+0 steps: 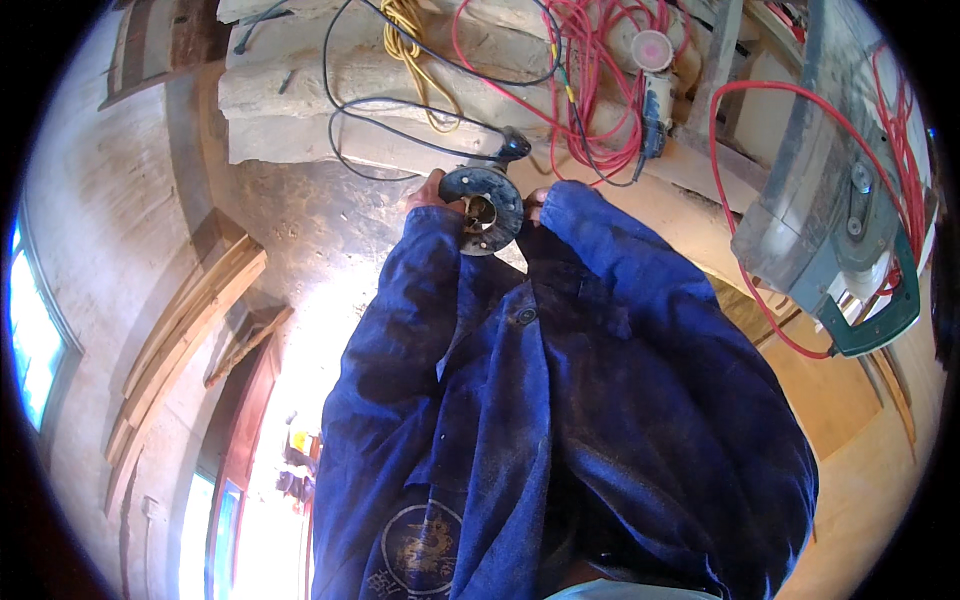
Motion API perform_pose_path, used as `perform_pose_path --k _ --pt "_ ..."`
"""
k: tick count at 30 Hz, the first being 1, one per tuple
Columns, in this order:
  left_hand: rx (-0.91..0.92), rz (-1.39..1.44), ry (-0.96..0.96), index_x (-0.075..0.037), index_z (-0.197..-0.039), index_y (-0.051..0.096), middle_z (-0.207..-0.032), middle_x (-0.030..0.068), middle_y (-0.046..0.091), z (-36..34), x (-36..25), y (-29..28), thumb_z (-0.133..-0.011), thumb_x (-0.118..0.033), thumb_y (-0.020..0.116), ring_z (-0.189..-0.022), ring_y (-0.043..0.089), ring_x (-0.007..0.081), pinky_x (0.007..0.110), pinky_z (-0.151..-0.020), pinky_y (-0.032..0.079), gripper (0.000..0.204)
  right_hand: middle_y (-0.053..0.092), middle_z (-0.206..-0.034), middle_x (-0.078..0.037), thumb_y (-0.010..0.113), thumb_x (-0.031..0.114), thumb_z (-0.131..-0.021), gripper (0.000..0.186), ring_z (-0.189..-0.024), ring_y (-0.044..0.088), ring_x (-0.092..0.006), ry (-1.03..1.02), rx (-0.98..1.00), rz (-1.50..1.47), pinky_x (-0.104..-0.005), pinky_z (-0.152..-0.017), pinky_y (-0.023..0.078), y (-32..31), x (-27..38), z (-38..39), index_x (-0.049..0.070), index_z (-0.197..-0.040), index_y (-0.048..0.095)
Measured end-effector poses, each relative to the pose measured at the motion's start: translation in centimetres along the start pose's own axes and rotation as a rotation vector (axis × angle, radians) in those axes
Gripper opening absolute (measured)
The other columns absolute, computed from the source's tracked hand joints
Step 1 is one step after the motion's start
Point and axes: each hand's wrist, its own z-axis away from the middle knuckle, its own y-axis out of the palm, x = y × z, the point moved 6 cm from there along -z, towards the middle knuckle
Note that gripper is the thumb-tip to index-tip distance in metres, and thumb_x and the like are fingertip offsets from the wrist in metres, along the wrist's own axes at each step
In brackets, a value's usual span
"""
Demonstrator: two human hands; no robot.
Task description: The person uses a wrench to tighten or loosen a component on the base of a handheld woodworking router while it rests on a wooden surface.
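A dark power tool with a round base plate (503, 195), which has a central opening, faces up toward me at the middle. My left hand (428, 191) is closed on its left side, the thumb near the opening. My right hand (537, 202) is at the tool's right side, partly hidden by the blue sleeve, fingers curled; what exactly they grip is hidden. A black cord (440, 157) runs to the dark end (514, 144) of the tool behind the plate.
Rough boards (290, 95) hold a yellow cord (402, 30), red cords (590, 90) and an angle grinder (655, 120). At right is a larger power tool (850, 230) with a green handle. Planks (190, 335) lean on the left wall, near a bright doorway.
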Motion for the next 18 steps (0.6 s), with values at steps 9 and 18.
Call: perform_pose_path --k 9,18 --pt "-0.001 0.013 0.019 -0.013 -0.11 0.056 -0.09 0.0186 0.067 0.0 0.1 1.0 -0.063 -0.025 0.074 -0.087 0.064 0.0378 0.042 -0.078 0.051 0.051 0.066 -0.092 -0.018 0.061 0.043 -0.08 0.038 -0.091 0.063 -0.0339 0.078 -0.036 0.318 -0.0441 -0.081 0.049 -3.5 3.9 1.9 0.014 -0.104 0.066" --pt "-0.027 0.065 -0.06 -0.011 -0.104 0.06 -0.09 0.0166 0.067 0.0 -0.7 0.3 -0.062 -0.026 0.076 -0.088 0.064 0.0355 0.042 -0.08 0.051 0.047 0.067 -0.083 -0.015 0.063 0.043 -0.082 0.032 -0.08 0.065 -0.0329 -0.002 -0.287 0.103 -0.0432 -0.07 0.051 -2.0 5.2 4.9 0.015 -0.096 0.066"
